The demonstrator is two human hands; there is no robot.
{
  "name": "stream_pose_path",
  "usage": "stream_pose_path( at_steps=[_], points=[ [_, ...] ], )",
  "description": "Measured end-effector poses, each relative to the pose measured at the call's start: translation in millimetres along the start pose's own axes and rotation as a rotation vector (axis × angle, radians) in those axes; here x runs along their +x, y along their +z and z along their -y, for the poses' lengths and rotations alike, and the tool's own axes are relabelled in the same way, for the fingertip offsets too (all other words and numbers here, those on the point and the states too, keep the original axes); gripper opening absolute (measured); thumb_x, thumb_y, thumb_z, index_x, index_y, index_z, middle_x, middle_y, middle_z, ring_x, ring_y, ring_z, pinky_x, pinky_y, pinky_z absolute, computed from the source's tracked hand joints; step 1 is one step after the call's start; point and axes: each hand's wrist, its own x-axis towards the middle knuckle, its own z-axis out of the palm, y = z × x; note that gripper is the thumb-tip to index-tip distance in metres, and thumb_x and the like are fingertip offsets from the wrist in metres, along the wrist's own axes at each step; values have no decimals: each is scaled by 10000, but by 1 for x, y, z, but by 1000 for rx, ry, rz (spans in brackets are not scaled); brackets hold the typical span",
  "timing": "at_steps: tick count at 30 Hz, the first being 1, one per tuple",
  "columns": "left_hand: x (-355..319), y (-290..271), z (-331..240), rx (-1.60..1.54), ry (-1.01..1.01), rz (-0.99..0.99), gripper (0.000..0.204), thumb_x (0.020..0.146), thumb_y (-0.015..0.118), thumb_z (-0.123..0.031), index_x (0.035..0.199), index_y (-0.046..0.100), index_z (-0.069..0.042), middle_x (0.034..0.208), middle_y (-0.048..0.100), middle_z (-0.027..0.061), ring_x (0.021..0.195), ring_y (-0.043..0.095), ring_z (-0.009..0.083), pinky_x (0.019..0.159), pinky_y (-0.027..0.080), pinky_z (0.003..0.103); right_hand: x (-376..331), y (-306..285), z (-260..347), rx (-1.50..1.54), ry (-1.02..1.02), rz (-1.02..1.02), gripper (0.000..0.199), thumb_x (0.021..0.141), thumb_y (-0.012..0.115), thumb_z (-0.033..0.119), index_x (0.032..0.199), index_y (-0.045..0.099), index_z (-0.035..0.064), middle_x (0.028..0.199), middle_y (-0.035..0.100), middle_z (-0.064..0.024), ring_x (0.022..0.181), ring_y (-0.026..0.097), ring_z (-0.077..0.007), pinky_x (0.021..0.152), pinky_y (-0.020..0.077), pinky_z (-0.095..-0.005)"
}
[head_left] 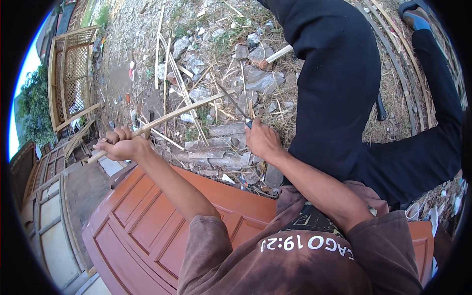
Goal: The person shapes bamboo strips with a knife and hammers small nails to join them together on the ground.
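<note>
My left hand is closed around one end of a long thin bamboo strip, which runs up and to the right over the rubble. My right hand grips the dark handle of a knife; its blade points up-left and meets the strip near its far end. Both forearms reach out from brown sleeves at the bottom of the view. My black-trousered leg stretches up the right side, with a blue sandal on the foot.
A reddish-brown panelled door lies flat under me. Ahead is ground strewn with broken concrete, stones, dry grass and loose bamboo strips. A bamboo lattice frame stands at the left, with pale panelled doors lower left.
</note>
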Motion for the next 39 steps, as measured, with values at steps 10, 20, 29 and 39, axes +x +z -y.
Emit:
stream_pose_path(
  at_steps=[10, 20, 29, 39],
  points=[
    [26, -4, -43, 51, 105, 10, 443, 1066, 360, -439, 738, 222, -176, 547, 168, -52, 449, 107, 73, 396, 74, 258, 6, 5, 31, 20, -379, 56, 344, 971, 534, 322, 1044, 497, -13, 690, 649, -252, 666, 655, -451, 640, 500, -568],
    [28, -30, -33, 126, 223, 8, 450, 1065, 361, -442, 735, 212, -176, 539, 161, -56, 423, 108, 63, 377, 71, 258, 29, 34, 65, 9, -367, 196, 374, 985, 495, 340, 1029, 513, -30, 747, 663, -261, 730, 668, -454, 700, 516, -560],
    [32, -41, -31, 151, 225, -34, 444, 1068, 350, -437, 737, 204, -178, 548, 152, -53, 435, 111, 67, 390, 79, 250, 43, 31, 65, -62, -239, 233, 366, 979, 489, 336, 1055, 554, -16, 838, 681, -253, 826, 684, -426, 765, 524, -543],
    [29, -36, -34, 152, 197, -80, 429, 1072, 332, -433, 749, 220, -174, 568, 180, -50, 449, 135, 78, 408, 90, 259, 54, 24, 60, 44, -271, 204, 375, 956, 533, 368, 1068, 567, 12, 869, 670, -286, 832, 666, -457, 780, 516, -549]
  ],
)
